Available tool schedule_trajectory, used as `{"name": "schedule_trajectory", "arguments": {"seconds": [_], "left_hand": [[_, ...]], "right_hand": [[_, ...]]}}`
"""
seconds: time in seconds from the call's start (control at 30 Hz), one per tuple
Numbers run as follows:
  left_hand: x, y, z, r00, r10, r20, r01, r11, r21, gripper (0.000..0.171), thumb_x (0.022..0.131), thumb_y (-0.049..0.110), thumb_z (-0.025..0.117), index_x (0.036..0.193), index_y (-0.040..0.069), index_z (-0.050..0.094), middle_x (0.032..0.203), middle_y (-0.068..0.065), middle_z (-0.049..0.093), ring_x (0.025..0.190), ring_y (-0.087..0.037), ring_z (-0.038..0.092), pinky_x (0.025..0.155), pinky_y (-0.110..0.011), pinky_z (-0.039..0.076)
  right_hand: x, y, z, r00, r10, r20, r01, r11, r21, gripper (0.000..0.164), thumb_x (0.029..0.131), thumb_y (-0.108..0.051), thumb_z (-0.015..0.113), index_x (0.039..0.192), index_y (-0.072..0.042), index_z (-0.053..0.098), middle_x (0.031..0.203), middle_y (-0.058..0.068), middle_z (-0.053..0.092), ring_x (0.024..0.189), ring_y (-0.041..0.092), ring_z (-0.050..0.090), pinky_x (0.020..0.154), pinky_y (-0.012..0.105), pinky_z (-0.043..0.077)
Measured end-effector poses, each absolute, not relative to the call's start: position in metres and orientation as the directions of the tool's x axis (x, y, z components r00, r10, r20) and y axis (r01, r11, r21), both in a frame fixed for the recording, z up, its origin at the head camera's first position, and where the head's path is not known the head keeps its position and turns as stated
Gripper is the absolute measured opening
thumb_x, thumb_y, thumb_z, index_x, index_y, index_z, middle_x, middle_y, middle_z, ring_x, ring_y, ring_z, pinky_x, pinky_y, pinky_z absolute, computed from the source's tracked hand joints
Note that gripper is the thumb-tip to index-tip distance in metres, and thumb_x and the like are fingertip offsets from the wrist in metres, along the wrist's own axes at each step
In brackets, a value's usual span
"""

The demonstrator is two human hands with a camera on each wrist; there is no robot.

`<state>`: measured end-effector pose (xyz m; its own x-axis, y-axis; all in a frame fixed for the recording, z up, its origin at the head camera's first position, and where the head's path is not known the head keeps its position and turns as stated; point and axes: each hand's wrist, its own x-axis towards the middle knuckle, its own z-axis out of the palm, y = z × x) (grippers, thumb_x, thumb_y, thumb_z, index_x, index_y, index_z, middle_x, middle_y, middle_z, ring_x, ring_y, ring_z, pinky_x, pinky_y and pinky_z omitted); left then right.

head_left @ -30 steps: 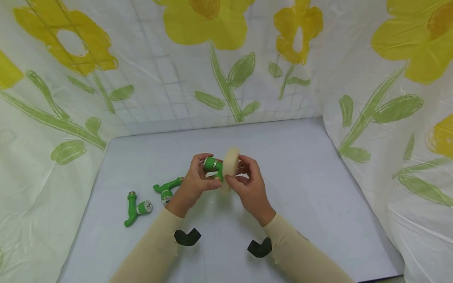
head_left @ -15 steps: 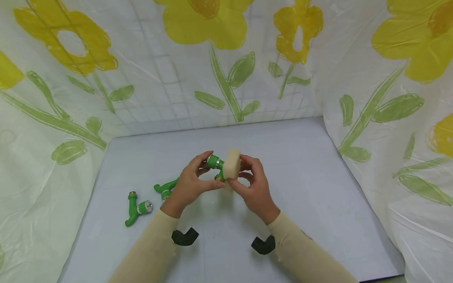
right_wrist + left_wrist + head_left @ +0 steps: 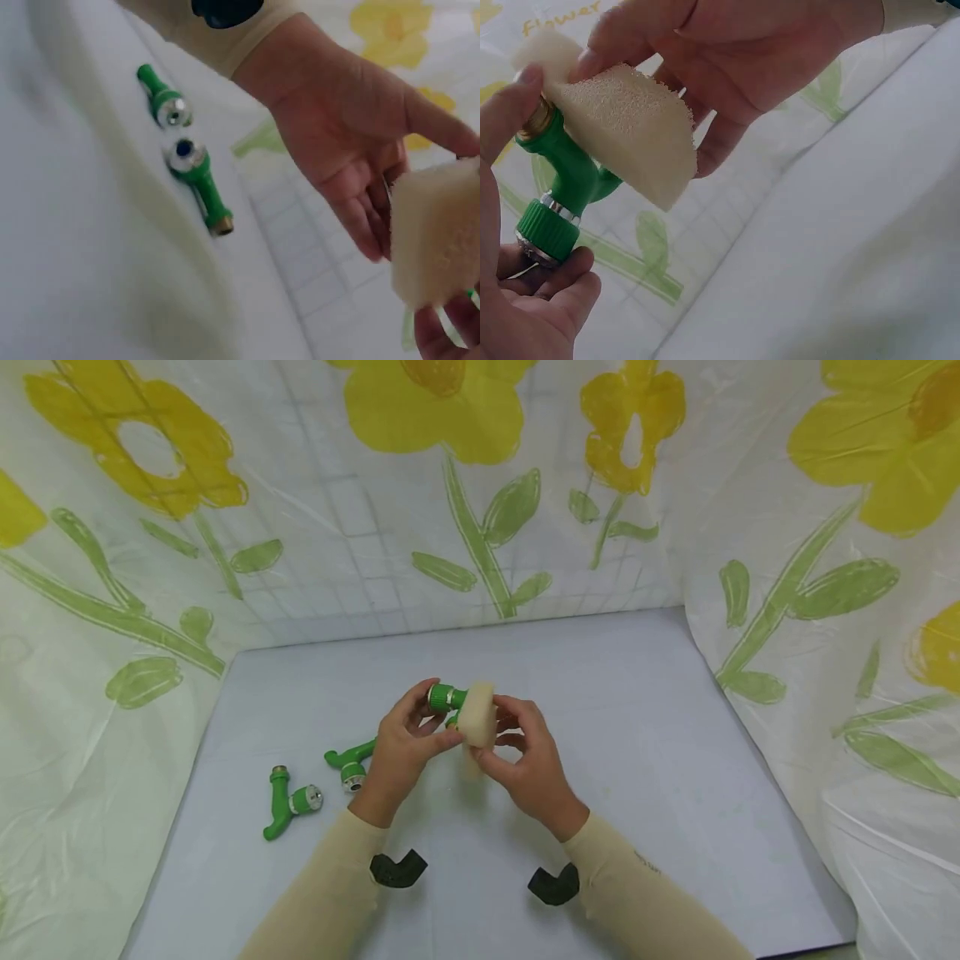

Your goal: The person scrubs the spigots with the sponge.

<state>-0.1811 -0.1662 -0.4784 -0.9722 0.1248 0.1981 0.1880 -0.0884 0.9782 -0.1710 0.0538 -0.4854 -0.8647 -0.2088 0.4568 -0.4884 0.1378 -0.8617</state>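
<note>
Over the middle of the table, my left hand (image 3: 401,752) holds a green tap (image 3: 442,697). Its thumb lies on the brass threaded end and its fingers reach the ribbed green knob, as the left wrist view shows. A cream sponge (image 3: 477,718) with a rough open texture is pinched in my right hand (image 3: 532,756), thumb in front and fingers behind. The sponge (image 3: 630,127) lies against the tap's body (image 3: 571,172) and hides part of its spout. In the right wrist view the sponge (image 3: 439,232) covers nearly all of the tap.
Two more green taps lie on the pale table at the left: one tap (image 3: 281,803) farther out, another tap (image 3: 350,764) beside my left forearm. A dark curved piece sits at each sleeve cuff. A flower-printed curtain (image 3: 322,552) surrounds the table's back and sides.
The sponge and tap have shifted slightly left, and the sponge has tilted against the tap. The tap's knob end has turned a little. Both hands keep their hold; the two lying taps stay put.
</note>
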Motion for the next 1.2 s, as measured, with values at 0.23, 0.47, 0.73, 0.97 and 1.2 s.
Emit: {"name": "schedule_trajectory", "arguments": {"seconds": [0.23,0.47,0.73,0.97,1.2], "left_hand": [[-0.181,-0.160,-0.484,-0.969,0.131,0.210,0.192,-0.137,0.972,0.093,0.083,0.009,0.099,0.159,-0.002,0.046,0.147,-0.019,0.056,0.137,-0.031,0.056,0.112,-0.039,0.048],[-0.181,-0.158,-0.486,-0.971,0.088,0.222,0.209,-0.138,0.968,0.094,0.088,0.016,0.096,0.162,-0.003,0.041,0.152,-0.016,0.056,0.141,-0.029,0.054,0.115,-0.040,0.045],[-0.181,-0.156,-0.486,-0.972,0.094,0.216,0.203,-0.128,0.971,0.094,0.086,0.017,0.097,0.161,-0.003,0.044,0.147,-0.018,0.060,0.133,-0.031,0.058,0.112,-0.041,0.048],[-0.181,-0.154,-0.487,-0.968,0.051,0.246,0.235,-0.158,0.959,0.088,0.090,0.011,0.093,0.162,-0.001,0.043,0.149,-0.017,0.058,0.132,-0.032,0.057,0.115,-0.043,0.044],[-0.180,-0.157,-0.485,-0.974,0.066,0.215,0.201,-0.172,0.964,0.084,0.092,0.011,0.090,0.161,-0.003,0.044,0.150,-0.017,0.057,0.137,-0.032,0.055,0.117,-0.052,0.041]], "right_hand": [[-0.185,0.060,-0.486,-0.864,-0.094,0.495,-0.495,0.343,-0.798,0.065,0.091,-0.004,0.080,0.150,-0.004,0.054,0.124,0.014,0.055,0.108,0.029,0.059,0.087,0.056,0.058],[-0.181,0.058,-0.485,-0.883,-0.184,0.432,-0.465,0.208,-0.861,0.062,0.093,-0.007,0.081,0.150,-0.006,0.055,0.125,0.010,0.057,0.109,0.030,0.061,0.087,0.057,0.061],[-0.188,0.058,-0.480,-0.871,-0.115,0.477,-0.488,0.312,-0.815,0.064,0.092,-0.009,0.082,0.150,-0.005,0.056,0.124,0.010,0.057,0.109,0.028,0.060,0.087,0.057,0.060],[-0.187,0.056,-0.481,-0.875,-0.077,0.479,-0.475,0.337,-0.813,0.062,0.095,-0.011,0.081,0.151,-0.004,0.055,0.124,0.013,0.056,0.108,0.027,0.059,0.086,0.056,0.059],[-0.177,0.051,-0.480,-0.851,-0.197,0.487,-0.519,0.180,-0.835,0.063,0.093,-0.007,0.081,0.150,-0.005,0.054,0.128,0.010,0.057,0.112,0.028,0.060,0.088,0.054,0.061]]}}
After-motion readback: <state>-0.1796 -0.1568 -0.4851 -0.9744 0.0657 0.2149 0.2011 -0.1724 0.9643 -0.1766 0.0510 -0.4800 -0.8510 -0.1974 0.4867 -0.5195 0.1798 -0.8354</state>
